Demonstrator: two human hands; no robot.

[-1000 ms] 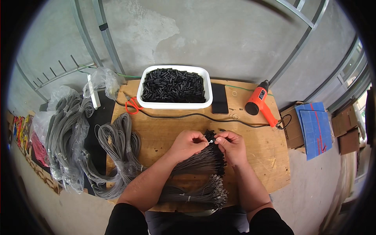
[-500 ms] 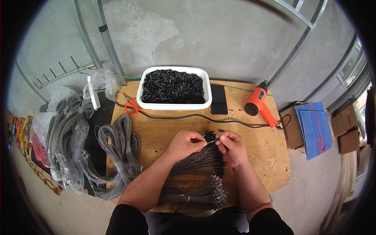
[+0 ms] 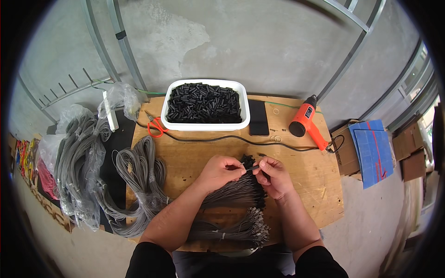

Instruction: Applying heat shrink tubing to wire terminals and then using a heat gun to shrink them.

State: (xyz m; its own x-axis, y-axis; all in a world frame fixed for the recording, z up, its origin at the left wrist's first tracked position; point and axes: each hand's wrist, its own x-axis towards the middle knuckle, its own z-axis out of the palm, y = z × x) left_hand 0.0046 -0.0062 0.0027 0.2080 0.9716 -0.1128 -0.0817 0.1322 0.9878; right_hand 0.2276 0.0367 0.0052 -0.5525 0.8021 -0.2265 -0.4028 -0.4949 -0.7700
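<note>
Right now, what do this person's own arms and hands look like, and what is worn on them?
Both hands, left hand and right hand, are bare: no gloves, and no rings or watch that I can make out. The forearms are bare too. Short black sleeves cover only the upper arms at the lower edge.

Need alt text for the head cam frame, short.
Seen from above, a person's left hand and right hand pinch a small black tube over a bundle of grey cables on a wooden board. Behind them are a white tray of black tubes and an orange heat gun.
</note>
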